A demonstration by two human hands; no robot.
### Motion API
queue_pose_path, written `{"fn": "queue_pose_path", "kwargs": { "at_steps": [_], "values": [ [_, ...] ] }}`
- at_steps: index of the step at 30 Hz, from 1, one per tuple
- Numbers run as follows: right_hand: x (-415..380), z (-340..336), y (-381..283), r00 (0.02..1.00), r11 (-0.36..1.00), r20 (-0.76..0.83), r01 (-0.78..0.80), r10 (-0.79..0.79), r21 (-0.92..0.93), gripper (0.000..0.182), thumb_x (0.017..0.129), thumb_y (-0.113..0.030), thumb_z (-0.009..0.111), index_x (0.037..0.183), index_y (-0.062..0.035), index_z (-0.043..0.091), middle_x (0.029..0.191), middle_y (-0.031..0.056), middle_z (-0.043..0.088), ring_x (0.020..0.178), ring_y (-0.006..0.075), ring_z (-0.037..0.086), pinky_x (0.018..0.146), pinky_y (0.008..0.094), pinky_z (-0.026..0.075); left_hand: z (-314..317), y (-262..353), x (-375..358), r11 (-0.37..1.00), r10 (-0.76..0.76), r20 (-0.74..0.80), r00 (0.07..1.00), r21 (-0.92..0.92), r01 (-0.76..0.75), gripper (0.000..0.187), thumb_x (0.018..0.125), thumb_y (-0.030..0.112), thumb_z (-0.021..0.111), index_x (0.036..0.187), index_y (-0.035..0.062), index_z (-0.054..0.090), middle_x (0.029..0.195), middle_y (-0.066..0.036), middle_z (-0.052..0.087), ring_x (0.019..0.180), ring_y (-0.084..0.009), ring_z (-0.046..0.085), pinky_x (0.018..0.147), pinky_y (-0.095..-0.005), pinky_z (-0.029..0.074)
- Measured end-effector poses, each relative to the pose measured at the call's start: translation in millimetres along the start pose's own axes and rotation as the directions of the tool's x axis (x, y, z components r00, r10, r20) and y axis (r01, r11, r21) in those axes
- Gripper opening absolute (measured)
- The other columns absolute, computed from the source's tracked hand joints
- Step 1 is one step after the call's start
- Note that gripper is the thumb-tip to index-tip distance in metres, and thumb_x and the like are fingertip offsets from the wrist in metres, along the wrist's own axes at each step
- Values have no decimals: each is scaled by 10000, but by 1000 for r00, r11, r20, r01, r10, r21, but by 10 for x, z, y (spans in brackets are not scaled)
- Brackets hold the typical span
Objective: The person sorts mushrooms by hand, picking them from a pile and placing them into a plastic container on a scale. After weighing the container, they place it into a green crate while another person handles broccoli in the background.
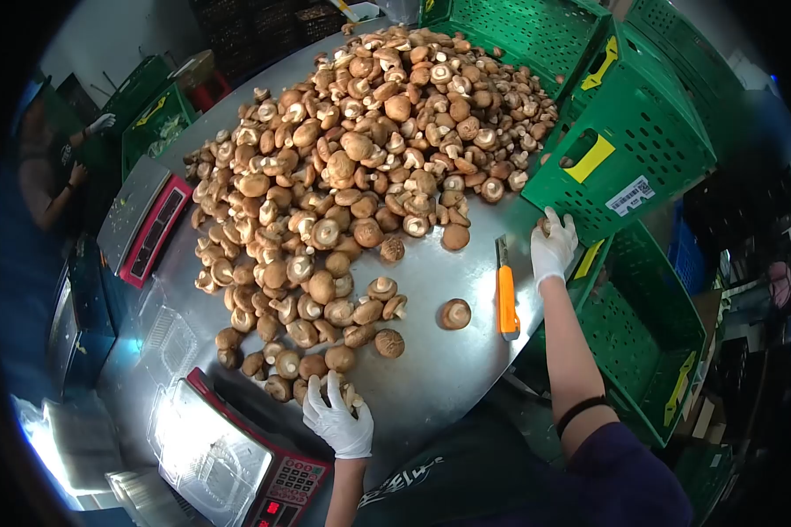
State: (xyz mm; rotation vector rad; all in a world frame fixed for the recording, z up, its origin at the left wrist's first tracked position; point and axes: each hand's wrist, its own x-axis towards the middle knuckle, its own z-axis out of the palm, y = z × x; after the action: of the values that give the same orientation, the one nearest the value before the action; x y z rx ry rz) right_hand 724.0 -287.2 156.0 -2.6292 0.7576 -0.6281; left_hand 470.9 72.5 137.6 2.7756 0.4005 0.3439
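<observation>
A large heap of brown shiitake mushrooms (387, 114) spreads over the metal table. My left hand (338, 428), in a white glove, is at the near edge of the heap with its fingers closed around a mushroom (351, 397). My right hand (554, 250), also gloved, is beside the lower corner of a green crate and grips a mushroom (545, 227) between thumb and fingers. An orange utility knife (506, 299) lies on the table left of my right forearm, blade pointing away. One loose mushroom (454, 314) sits between the knife and the heap.
A perforated green crate (650, 132) with yellow handles stands at the right; another green crate (633, 325) is lower, below it. A red scale (292, 483) with clear plastic trays (206, 439) is at the near left, a second scale (154, 224) farther off. Another person (48, 167) stands at left.
</observation>
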Motion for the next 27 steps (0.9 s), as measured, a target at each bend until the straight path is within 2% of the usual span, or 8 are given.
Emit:
{"fn": "queue_pose_path", "kwargs": {
  "at_steps": [5, 9, 10, 11, 17, 20, 23, 27],
  "values": [
    [438, 713, 700, 992, 997, 108, 74, -71, -20, 416, 884, -114, 642, 1296, -168, 668, 1297, 176, 573, 1173, 356, 585, 1015, 417, 467, -121, 60, -44, 996, 65, 68, 996, 50, -68, 733, 716, 233, 740, 1406, 136, 512, 1474, -208, 383, 1332, -446, 356, 1066, -589, 286],
    [139, 614, 155, 991, 802, -5, 113, -136, 586, 421, 916, -66, 661, 1333, -125, 638, 1133, 106, 600, 1011, 235, 626, 947, 313, 487, -139, -25, -314, 996, 56, 11, 998, 73, -57, 899, 668, 439, 851, 1440, 154, 488, 1520, -230, 302, 1394, -511, 257, 1115, -629, 242],
    [-108, 352, -195, 976, 772, 144, 35, -163, 635, 427, 916, -63, 662, 1338, -124, 632, 1157, 102, 598, 1051, 237, 618, 972, 324, 481, -152, -2, -353, 999, -9, 35, 999, 44, 7, 940, 658, 466, 860, 1454, 153, 470, 1526, -236, 284, 1399, -529, 238, 1117, -638, 239],
    [-430, 91, -572, 939, 741, 285, -51, -193, 670, 433, 916, -60, 663, 1343, -122, 626, 1181, 97, 597, 1090, 240, 610, 997, 334, 474, -154, 26, -355, 998, -68, 55, 996, 14, 68, 982, 648, 494, 869, 1469, 152, 453, 1532, -242, 265, 1404, -546, 219, 1119, -646, 236],
    [-1872, -104, -1312, 498, 517, 256, 504, -829, 692, 518, 849, -133, 698, 1355, -207, 615, 1330, 130, 553, 1256, 335, 511, 1067, 466, 395, -81, 39, -16, 994, -72, -100, 992, -85, 64, 1111, 614, 491, 903, 1508, 93, 376, 1539, -285, 255, 1411, -564, 219, 1109, -651, 261],
    [-2237, -149, -1445, 340, 428, 261, 670, -903, 607, 588, 846, -306, 698, 1414, -248, 557, 1367, 149, 527, 1376, 395, 358, 1123, 605, 234, -175, 28, 226, 994, -83, 2, 997, -66, 83, 1101, 629, 503, 877, 1516, 92, 371, 1561, -291, 263, 1430, -531, 246, 1080, -656, 278],
    [-2395, -210, -1257, 217, 317, 231, 672, -948, 669, 485, 867, -318, 660, 1341, -227, 625, 1399, 151, 493, 1347, 397, 395, 1111, 576, 289, -201, 34, 129, 994, -107, 151, 983, 27, 104, 951, 702, 539, 790, 1484, 131, 435, 1568, -254, 299, 1449, -478, 268, 1046, -674, 281],
    [-2542, -423, -892, 72, 232, 264, 723, -962, 651, 394, 865, -368, 665, 1229, -220, 695, 1410, 126, 489, 1371, 357, 377, 1113, 575, 269, -80, -68, -350, 998, 54, 68, 996, 19, -55, 842, 700, 475, 794, 1445, 225, 490, 1507, -209, 377, 1424, -430, 324, 1054, -688, 274]
  ]
}}
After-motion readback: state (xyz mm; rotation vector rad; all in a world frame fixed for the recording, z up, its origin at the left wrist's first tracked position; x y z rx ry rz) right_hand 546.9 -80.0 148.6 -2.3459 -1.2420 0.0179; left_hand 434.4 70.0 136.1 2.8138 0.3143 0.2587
